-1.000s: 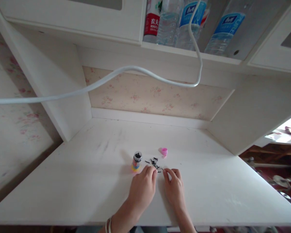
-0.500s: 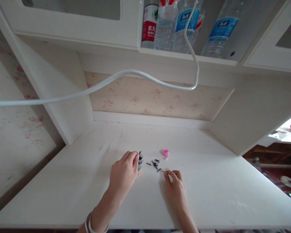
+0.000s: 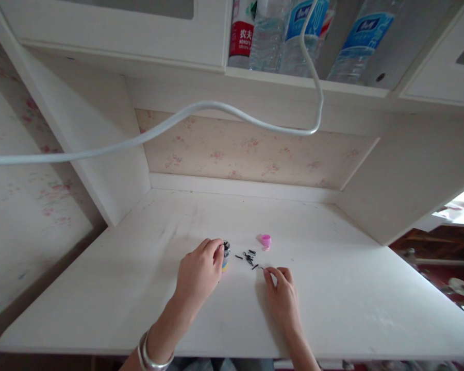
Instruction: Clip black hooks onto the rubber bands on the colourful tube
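White desk (image 3: 344, 314), left hand (image 3: 199, 270) fingers closed around small jar (image 3: 226, 251), right hand (image 3: 283, 294) fingers pinched onto one black piece (image 3: 260, 267)

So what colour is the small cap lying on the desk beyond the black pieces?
The cap is plain bright pink, seen best in the head view.

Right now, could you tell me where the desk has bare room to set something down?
The desk is bare from the left hand to the left panel, from the right hand to the right panel, and behind the cap to the back wall. Between the hands it is crowded: jar, black bits.
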The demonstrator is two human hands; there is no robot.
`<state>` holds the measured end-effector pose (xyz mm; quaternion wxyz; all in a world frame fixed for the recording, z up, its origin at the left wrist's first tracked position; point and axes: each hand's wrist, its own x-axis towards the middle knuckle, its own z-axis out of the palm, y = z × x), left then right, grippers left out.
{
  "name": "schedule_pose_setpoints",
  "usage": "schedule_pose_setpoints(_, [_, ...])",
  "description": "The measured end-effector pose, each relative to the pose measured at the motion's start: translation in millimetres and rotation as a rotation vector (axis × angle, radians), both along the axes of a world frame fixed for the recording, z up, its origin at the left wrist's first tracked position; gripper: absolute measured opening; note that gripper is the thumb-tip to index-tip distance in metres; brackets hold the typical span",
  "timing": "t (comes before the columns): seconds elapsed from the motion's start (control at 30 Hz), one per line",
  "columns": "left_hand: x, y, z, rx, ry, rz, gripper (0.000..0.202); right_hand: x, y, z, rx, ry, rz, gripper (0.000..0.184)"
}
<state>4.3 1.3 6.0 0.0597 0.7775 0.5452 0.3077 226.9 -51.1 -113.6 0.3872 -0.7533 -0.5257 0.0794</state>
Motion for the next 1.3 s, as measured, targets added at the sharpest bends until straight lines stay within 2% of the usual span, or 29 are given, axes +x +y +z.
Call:
schedule_pose_setpoints(0.17, [-15,-7,-5.9,0.037,-0.156,-0.028,0.024,1,1,-2.3,0.022,0.026,0.002,0.041])
schedule_pose_setpoints(0.23, [-24,-11,-16.9,0.021,-0.207,-0.028,0.025,2,2,-2.5,0.033,0.057,-0.006,0.041])
schedule_pose_setpoints(0.33, [-39,-19,-42.4,-0.065,-0.267,-0.029,0.028,-4,2,4.8,0.073,0.119,-0.025,0.041])
schedule_pose_setpoints(0.47, [-58,-32,-78.0,-0.206,-0.270,-0.024,0.034,-27,5,34.5,0.199,0.181,0.009,0.037])
schedule_pose_setpoints(0.53, [-64,-37,-90.8,-0.250,-0.263,-0.013,0.035,-43,10,54.7,0.276,0.189,0.088,0.033])
schedule_pose_setpoints(0.63, [-70,-42,-102.9,-0.265,-0.247,-0.046,0.033,-61,25,83.3,0.297,0.124,0.250,0.027])
schedule_pose_setpoints(0.77, [-72,-46,-110.4,-0.213,-0.193,-0.133,0.025,-69,44,109.6,0.265,-0.130,0.419,0.022])
schedule_pose_setpoints(0.9, [-71,-50,-112.6,-0.117,-0.115,-0.171,0.020,-68,53,124.5,0.160,-0.476,0.470,0.023])
schedule_pose_setpoints(1.0, [-70,-51,-112.7,-0.085,-0.080,-0.177,0.019,-66,54,130.6,0.107,-0.655,0.482,0.021])
schedule_pose_setpoints(1.1, [-70,-52,-112.5,-0.076,-0.071,-0.180,0.019,-63,54,134.0,0.085,-0.729,0.509,0.020])
schedule_pose_setpoints(1.3, [-69,-52,-111.2,-0.071,-0.050,-0.175,0.019,-63,54,136.5,0.096,-0.731,0.539,0.024])
